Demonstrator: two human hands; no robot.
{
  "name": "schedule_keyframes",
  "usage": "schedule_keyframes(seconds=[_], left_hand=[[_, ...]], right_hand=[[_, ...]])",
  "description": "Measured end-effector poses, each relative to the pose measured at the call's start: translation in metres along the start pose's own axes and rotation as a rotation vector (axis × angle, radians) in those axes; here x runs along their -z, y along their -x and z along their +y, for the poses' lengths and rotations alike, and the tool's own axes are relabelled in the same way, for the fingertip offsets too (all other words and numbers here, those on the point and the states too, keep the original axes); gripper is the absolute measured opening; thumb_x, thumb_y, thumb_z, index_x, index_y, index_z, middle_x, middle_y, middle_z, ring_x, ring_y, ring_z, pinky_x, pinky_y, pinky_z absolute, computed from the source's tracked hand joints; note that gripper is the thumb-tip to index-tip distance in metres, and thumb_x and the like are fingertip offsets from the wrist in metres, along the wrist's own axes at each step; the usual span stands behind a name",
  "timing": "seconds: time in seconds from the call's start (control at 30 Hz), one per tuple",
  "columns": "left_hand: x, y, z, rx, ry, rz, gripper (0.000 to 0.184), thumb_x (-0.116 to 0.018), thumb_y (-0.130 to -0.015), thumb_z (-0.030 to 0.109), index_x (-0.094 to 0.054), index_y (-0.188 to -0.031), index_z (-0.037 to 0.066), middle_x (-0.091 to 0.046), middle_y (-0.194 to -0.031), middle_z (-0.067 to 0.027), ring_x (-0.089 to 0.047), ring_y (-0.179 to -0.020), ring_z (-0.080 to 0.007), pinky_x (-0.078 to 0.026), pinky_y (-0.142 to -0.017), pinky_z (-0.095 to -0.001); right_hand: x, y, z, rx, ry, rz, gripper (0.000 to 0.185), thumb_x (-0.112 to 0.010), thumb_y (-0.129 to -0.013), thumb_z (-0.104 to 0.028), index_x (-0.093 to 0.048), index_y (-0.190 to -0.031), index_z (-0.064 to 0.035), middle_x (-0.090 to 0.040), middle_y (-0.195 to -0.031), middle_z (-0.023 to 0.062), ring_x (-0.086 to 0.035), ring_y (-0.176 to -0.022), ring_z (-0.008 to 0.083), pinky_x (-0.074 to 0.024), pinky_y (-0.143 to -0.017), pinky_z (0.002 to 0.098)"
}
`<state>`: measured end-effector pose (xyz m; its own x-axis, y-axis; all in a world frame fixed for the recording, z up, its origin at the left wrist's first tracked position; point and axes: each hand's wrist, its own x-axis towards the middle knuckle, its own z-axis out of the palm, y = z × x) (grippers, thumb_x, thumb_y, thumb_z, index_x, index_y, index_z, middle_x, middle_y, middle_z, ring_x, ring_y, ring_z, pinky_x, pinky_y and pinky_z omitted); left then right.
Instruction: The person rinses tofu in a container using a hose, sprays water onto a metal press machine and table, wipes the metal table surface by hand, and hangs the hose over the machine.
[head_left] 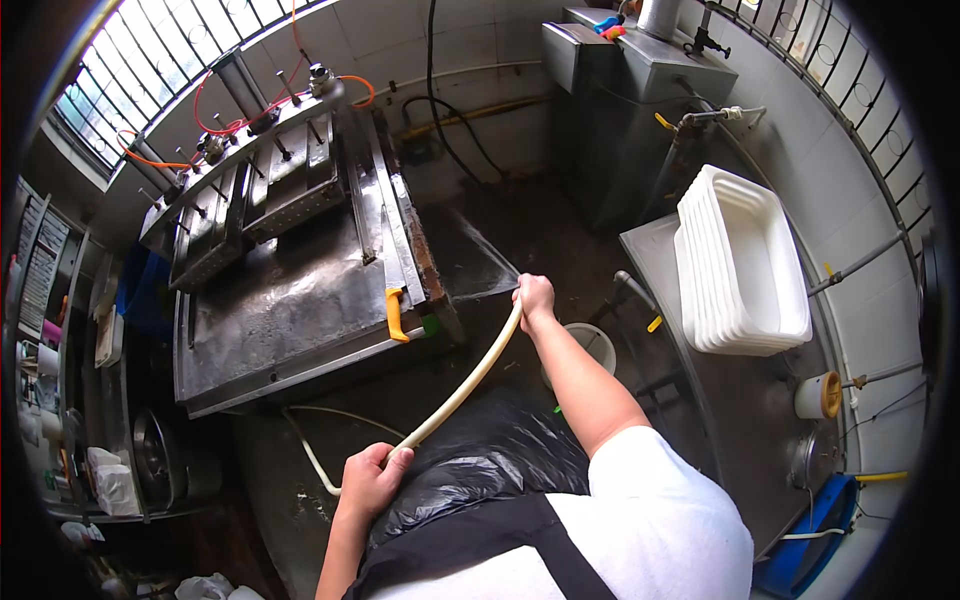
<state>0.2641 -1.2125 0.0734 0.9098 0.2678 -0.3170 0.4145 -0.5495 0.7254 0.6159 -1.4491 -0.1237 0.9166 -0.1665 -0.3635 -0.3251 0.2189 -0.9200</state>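
Right hand (537, 296) is spraying water (487, 246) from the hose (468, 380), fingers wrapping its outlet end; left hand (372, 482) is gripping it lower down. Water is shooting ahead of the right fingers, beside the table (290, 290); re-aiming is probably calling for a right-wrist turn, left fingers feeding slack.

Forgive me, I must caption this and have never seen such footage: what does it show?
There is no robot here. The one picture comes from a camera on a person's head, looking forward and down. Their bare hands grip a pale hose: the left hand further back, the right hand near the end, where water sprays out. Ahead, to the left, a yellow-handled tool lies at the edge of a metal table. To the right stand stacked white tubs.
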Motion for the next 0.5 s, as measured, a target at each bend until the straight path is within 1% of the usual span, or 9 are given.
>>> schedule_keyframes(seconds=[0.07, 0.17, 0.23, 0.27, 0.3, 0.37, 0.4, 0.47, 0.5], left_hand=[[0.001, 0.000, 0.002, 0.041, -0.049, -0.027, 0.044, -0.076, -0.096, 0.041, -0.072, -0.084, -0.002, -0.060, -0.062, -0.0111, -0.053, -0.058, -0.0170, -0.045, -0.057, -0.0365], [0.001, 0.000, 0.005, 0.037, -0.069, -0.047, 0.044, -0.076, -0.096, 0.041, -0.073, -0.085, -0.002, -0.060, -0.062, -0.0123, -0.054, -0.057, -0.0188, -0.046, -0.057, -0.0372], [0.000, -0.002, 0.007, 0.053, -0.080, -0.063, 0.044, -0.076, -0.096, 0.041, -0.073, -0.086, -0.002, -0.061, -0.062, -0.0132, -0.056, -0.057, -0.0199, -0.046, -0.058, -0.0377], [0.000, -0.003, 0.008, 0.066, -0.091, -0.078, 0.045, -0.075, -0.095, 0.042, -0.074, -0.087, -0.002, -0.062, -0.063, -0.0140, -0.058, -0.058, -0.0209, -0.047, -0.058, -0.0381], [-0.001, -0.004, 0.009, 0.069, -0.091, -0.079, 0.045, -0.075, -0.095, 0.042, -0.074, -0.087, -0.002, -0.062, -0.063, -0.0140, -0.058, -0.058, -0.0209, -0.047, -0.058, -0.0381], [-0.002, -0.007, 0.009, 0.095, -0.103, -0.108, 0.046, -0.075, -0.095, 0.044, -0.075, -0.089, -0.002, -0.064, -0.065, -0.0152, -0.061, -0.059, -0.0224, -0.048, -0.060, -0.0385], [-0.003, -0.008, 0.010, 0.098, -0.103, -0.108, 0.046, -0.075, -0.095, 0.044, -0.075, -0.089, -0.002, -0.064, -0.065, -0.0152, -0.061, -0.059, -0.0224, -0.048, -0.060, -0.0385], [-0.005, -0.009, 0.012, 0.106, -0.093, -0.116, 0.047, -0.075, -0.094, 0.045, -0.076, -0.090, -0.001, -0.065, -0.066, -0.0158, -0.062, -0.060, -0.0229, -0.049, -0.061, -0.0383], [-0.006, -0.010, 0.012, 0.109, -0.093, -0.116, 0.047, -0.075, -0.094, 0.045, -0.076, -0.090, -0.001, -0.065, -0.066, -0.0158, -0.062, -0.060, -0.0229, -0.049, -0.061, -0.0383]], right_hand=[[0.010, 0.003, 0.015, -0.096, -0.013, -0.008, 0.019, -0.059, -0.091, -0.015, -0.061, -0.078, -0.0019, -0.058, -0.058, 0.0097, -0.053, -0.046, 0.0203, -0.0414, -0.045, 0.0361], [0.023, 0.002, 0.033, -0.076, -0.013, 0.011, 0.016, -0.058, -0.092, -0.014, -0.062, -0.081, -0.0029, -0.058, -0.060, 0.0095, -0.052, -0.048, 0.0183, -0.0407, -0.045, 0.0338], [0.029, 0.002, 0.041, -0.044, -0.140, 0.083, 0.014, -0.058, -0.092, -0.013, -0.062, -0.083, -0.0033, -0.058, -0.060, 0.0089, -0.051, -0.047, 0.0176, -0.0410, -0.046, 0.0324], [0.033, 0.001, 0.044, -0.031, -0.171, 0.113, 0.013, -0.057, -0.092, -0.015, -0.062, -0.085, -0.0052, -0.058, -0.060, 0.0078, -0.050, -0.046, 0.0166, -0.0404, -0.044, 0.0318], [0.038, 0.000, 0.046, -0.040, -0.188, 0.113, 0.011, -0.056, -0.093, -0.016, -0.062, -0.089, -0.0078, -0.057, -0.061, 0.0061, -0.049, -0.045, 0.0155, -0.0386, -0.041, 0.0315], [0.046, 0.001, 0.048, -0.073, -0.235, 0.127, 0.010, -0.055, -0.094, -0.018, -0.061, -0.095, -0.0101, -0.056, -0.062, 0.0049, -0.048, -0.044, 0.0145, -0.0366, -0.039, 0.0306], [0.049, 0.002, 0.050, -0.075, -0.234, 0.126, 0.010, -0.055, -0.094, -0.018, -0.061, -0.095, -0.0101, -0.056, -0.062, 0.0049, -0.048, -0.044, 0.0145, -0.0366, -0.039, 0.0306], [0.054, 0.005, 0.051, -0.076, -0.260, 0.197, 0.014, -0.056, -0.093, -0.013, -0.066, -0.092, -0.0019, -0.060, -0.061, 0.0068, -0.054, -0.049, 0.0153, -0.0419, -0.045, 0.0312], [0.056, 0.005, 0.052, -0.079, -0.259, 0.197, 0.014, -0.056, -0.093, -0.013, -0.066, -0.092, -0.0019, -0.060, -0.061, 0.0068, -0.054, -0.049, 0.0153, -0.0419, -0.045, 0.0312]])
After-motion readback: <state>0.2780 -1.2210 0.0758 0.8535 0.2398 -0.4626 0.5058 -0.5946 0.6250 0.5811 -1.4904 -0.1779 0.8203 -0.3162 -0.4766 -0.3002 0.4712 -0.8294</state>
